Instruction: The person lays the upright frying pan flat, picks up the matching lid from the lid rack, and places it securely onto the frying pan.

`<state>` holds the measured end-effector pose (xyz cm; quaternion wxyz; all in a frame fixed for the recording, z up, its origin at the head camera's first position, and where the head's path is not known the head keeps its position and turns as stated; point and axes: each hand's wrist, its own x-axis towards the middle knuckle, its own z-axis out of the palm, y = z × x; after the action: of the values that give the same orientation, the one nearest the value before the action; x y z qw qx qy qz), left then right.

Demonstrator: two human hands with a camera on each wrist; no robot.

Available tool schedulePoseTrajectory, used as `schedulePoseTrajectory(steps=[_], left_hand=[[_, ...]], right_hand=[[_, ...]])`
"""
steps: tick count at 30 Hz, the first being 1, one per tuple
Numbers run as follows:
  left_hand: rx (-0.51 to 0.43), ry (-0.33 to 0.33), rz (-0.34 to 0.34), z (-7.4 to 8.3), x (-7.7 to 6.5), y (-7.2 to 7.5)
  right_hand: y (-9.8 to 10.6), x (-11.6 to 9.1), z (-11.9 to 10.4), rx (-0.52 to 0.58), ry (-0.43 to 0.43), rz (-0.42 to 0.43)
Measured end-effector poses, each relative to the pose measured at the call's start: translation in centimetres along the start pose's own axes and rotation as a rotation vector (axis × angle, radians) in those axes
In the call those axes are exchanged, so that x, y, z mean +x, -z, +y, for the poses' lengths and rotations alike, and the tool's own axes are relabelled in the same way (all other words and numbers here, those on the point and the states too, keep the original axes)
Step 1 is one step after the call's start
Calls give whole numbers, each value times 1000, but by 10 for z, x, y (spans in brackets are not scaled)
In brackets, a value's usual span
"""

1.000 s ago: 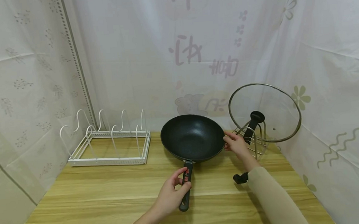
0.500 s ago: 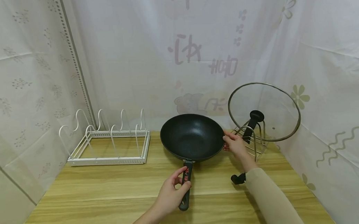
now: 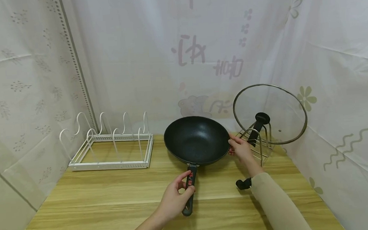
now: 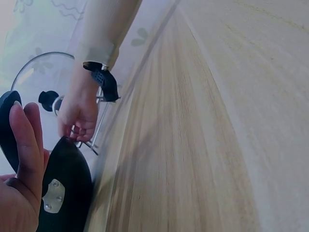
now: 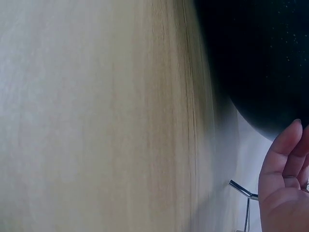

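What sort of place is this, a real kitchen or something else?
Perhaps a staged kitchen corner: patterned cloth hangs behind and on both sides of a wooden tabletop, and a black wok suggests cooking.

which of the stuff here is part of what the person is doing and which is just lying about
Part of the job, going by what is held:
black pan
left hand, holding the pan's handle
right hand, holding the pan's edge

Apparently just standing by, not held:
white rack
glass lid
wire stand
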<state>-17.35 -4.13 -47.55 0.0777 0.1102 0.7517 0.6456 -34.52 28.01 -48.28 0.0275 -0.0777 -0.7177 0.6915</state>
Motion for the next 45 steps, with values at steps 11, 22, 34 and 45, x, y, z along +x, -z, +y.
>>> schedulePoseTrajectory(steps=[11, 22, 34, 45], left_hand=[[11, -6, 8, -2, 2, 5], [-7, -5, -2, -3, 2, 10], [-14, 24, -8, -3, 4, 20], [1, 10, -46, -6, 5, 35]], right_hand=[[-1, 0, -1, 70, -50, -17], [-5, -6, 0, 66, -36, 17], [-8, -9, 2, 63, -17, 53], [-13, -18, 3, 73, -2, 99]])
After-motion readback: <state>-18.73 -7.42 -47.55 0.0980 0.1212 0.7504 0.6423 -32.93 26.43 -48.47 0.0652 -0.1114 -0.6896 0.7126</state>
